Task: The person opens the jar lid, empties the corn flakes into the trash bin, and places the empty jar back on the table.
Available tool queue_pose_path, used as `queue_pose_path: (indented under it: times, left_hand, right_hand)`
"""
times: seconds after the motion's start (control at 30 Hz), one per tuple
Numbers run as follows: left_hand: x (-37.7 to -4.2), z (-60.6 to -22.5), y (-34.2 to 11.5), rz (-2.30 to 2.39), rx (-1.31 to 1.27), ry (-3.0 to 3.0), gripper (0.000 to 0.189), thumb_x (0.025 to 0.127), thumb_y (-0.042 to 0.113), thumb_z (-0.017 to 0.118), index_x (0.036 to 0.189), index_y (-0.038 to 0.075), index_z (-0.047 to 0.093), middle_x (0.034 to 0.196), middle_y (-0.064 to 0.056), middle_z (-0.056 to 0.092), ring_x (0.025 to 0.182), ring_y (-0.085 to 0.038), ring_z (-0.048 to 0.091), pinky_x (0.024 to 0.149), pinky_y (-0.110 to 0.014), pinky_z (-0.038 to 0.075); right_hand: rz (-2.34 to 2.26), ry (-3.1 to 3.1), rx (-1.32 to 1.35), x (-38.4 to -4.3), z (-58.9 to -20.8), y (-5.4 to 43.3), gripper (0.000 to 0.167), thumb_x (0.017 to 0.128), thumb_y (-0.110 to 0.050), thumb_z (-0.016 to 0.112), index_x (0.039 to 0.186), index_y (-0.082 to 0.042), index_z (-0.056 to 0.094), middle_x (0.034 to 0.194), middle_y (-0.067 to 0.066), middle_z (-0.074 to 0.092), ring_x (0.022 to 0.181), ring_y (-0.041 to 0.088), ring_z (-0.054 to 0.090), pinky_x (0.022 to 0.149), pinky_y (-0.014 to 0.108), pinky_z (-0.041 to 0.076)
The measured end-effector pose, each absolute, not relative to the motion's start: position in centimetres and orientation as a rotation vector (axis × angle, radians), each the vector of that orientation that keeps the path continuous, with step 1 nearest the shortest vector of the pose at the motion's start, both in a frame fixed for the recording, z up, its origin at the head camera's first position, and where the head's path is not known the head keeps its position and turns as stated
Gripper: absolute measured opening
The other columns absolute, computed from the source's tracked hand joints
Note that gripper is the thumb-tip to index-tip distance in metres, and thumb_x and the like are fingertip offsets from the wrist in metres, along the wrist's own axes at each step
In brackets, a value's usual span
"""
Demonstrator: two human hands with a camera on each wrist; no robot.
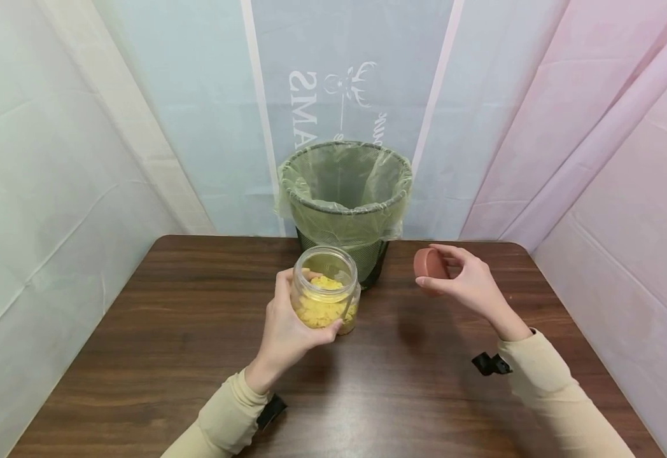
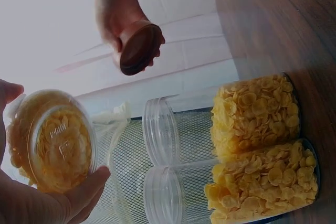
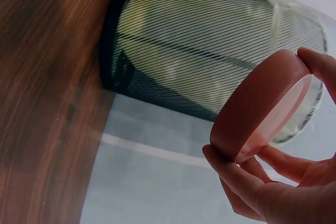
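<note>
My left hand (image 1: 287, 324) grips a clear jar (image 1: 323, 305) of yellow flakes, lifted off the table with its open mouth facing up. The left wrist view shows this jar's base (image 2: 63, 142), embossed with lettering, between my thumb and fingers. Beyond it, two lidless clear jars (image 2: 257, 114) part-filled with flakes stand side by side on the table; the held jar mostly hides them in the head view. Off to the right, my right hand (image 1: 471, 283) holds a reddish-brown round lid (image 1: 429, 270) by its edge, tipped on its side above the table.
A black mesh bin (image 1: 339, 254) with a pale green plastic liner (image 1: 345, 222) over its rim stands behind the jars at the table's back edge. Dark wood-grain table (image 1: 167, 356) lies below both hands. Pale fabric (image 1: 207, 114) hangs behind and along both sides.
</note>
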State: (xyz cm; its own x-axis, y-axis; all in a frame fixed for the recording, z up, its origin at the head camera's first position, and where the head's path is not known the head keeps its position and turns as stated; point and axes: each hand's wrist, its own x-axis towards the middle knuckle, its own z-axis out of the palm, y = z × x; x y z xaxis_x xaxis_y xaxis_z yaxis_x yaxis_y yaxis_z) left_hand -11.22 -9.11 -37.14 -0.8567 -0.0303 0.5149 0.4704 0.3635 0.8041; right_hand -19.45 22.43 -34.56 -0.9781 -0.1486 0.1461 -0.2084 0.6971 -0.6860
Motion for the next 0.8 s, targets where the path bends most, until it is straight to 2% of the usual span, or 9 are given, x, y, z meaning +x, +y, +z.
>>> queue_pose_path:
  times: [0.17, 0.3, 0.57, 0.8]
  left_hand:
    - [-11.3, -37.3, -9.4, -1.509, -0.355, -2.158, 0.085, 0.051, 0.017, 0.090, 0.121, 0.013, 0.041, 0.117, 0.009, 0.059, 0.101, -0.010, 0.059, 0.087, -0.026, 0.047]
    - [-11.2, -37.2, -9.5, -1.528, -0.325, -2.150, 0.085, 0.052, 0.016, 0.090, 0.122, 0.014, 0.042, 0.118, 0.008, 0.059, 0.102, -0.011, 0.059, 0.087, -0.026, 0.047]
    - [-9.9, -35.1, -9.4, -1.563, -0.311, -2.093, 0.088, 0.053, 0.005, 0.086, 0.128, 0.002, 0.040, 0.119, -0.012, 0.059, 0.104, -0.023, 0.059, 0.091, -0.024, 0.045]
    - [-9.4, -34.3, -9.5, -1.608, -0.295, -2.065, 0.083, 0.054, 0.000, 0.084, 0.125, 0.001, 0.042, 0.120, -0.016, 0.057, 0.106, -0.027, 0.057, 0.091, -0.024, 0.045]
  right_hand:
    - [1.131, -2.834, 0.290, -20.7, -35.2, 22.9, 0.075, 0.072, -0.048, 0.078, 0.134, -0.014, 0.052, 0.119, 0.015, 0.063, 0.108, 0.028, 0.060, 0.075, 0.033, 0.051]
    - [1.121, -2.838, 0.295, -21.6, -35.7, 23.2, 0.075, 0.072, -0.047, 0.078, 0.133, -0.013, 0.052, 0.119, 0.016, 0.063, 0.107, 0.030, 0.060, 0.076, 0.035, 0.051]
    - [1.073, -2.869, 0.274, -23.3, -36.9, 24.1, 0.080, 0.074, -0.049, 0.076, 0.136, -0.007, 0.048, 0.121, 0.019, 0.061, 0.108, 0.032, 0.060, 0.081, 0.045, 0.050]
    - [0.974, -2.907, 0.231, -24.5, -37.7, 25.0, 0.080, 0.076, -0.049, 0.074, 0.135, -0.003, 0.049, 0.118, 0.023, 0.061, 0.104, 0.035, 0.059, 0.081, 0.048, 0.050]
